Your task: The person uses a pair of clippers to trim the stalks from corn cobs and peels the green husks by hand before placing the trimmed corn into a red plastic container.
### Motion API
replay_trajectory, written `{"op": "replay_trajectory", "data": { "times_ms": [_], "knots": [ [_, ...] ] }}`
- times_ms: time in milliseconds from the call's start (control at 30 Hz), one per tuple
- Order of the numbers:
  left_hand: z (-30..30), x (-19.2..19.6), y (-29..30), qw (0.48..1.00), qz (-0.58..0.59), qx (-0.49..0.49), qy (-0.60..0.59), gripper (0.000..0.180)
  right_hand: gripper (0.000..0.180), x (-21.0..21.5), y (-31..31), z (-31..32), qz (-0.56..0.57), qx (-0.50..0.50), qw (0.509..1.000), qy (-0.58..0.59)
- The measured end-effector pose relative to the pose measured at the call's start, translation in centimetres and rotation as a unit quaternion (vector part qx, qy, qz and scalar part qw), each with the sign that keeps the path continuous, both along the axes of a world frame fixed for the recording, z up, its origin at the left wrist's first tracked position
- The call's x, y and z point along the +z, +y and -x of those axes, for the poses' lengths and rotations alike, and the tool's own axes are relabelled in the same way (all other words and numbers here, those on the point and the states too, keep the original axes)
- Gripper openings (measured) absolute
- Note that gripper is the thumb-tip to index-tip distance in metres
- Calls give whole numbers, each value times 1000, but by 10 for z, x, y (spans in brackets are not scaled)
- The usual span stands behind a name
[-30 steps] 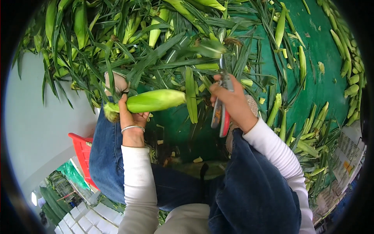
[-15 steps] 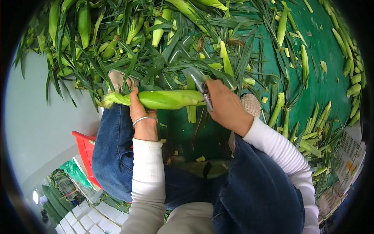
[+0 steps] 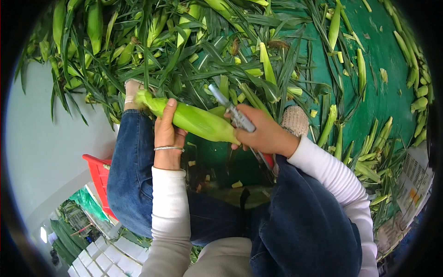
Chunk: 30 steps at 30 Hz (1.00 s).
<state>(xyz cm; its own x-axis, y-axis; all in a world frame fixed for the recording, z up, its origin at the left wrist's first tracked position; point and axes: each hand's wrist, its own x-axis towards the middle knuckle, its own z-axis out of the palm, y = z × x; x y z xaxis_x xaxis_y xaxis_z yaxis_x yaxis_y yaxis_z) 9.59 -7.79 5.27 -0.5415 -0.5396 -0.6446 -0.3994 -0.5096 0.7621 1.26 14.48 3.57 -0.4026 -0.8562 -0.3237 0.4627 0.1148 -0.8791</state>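
Observation:
A green ear of corn [image 3: 198, 122], still in its husk, lies slanted across the space between my knees, its silk end up and to the left. My left hand [image 3: 166, 134], with a bangle at the wrist, is closed around it, thumb on top. Pruning shears [image 3: 242, 119] with a grey body and some red at the handle sit in my closed right hand [image 3: 266, 135]. That hand is at the lower right end of the ear, its fingers touching or very near the husk. The blades point up and left, above the ear.
A heap of husked corn and long leaves [image 3: 184, 64] spreads ahead on a green floor [image 3: 369, 78]. Cut husk pieces lie at the right, beyond my shoe [image 3: 295, 121]. More ears [image 3: 419, 106] line the far right. A red plastic stool or crate [image 3: 98, 182] stands left of my leg.
The ear has tilted from nearly level, its right end now lower. My right hand has turned, swinging the shears from across the ear's end to above it.

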Motion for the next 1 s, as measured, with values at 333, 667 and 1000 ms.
{"op": "replay_trajectory", "data": {
  "times_ms": [333, 667, 1000],
  "knots": [
    [4, -1, -14, 986, -36, 157, 35, 36, 46, -20, -1, -10, -58, -104, 992, 48],
    [2, 15, 22, 862, 374, -338, -46, 44, 67, 19, -7, 2, -90, 32, 909, 406],
    [0, 21, 26, 825, 382, -402, -111, 52, 34, 13, 1, 9, -107, -178, 951, 230]
  ]
}}
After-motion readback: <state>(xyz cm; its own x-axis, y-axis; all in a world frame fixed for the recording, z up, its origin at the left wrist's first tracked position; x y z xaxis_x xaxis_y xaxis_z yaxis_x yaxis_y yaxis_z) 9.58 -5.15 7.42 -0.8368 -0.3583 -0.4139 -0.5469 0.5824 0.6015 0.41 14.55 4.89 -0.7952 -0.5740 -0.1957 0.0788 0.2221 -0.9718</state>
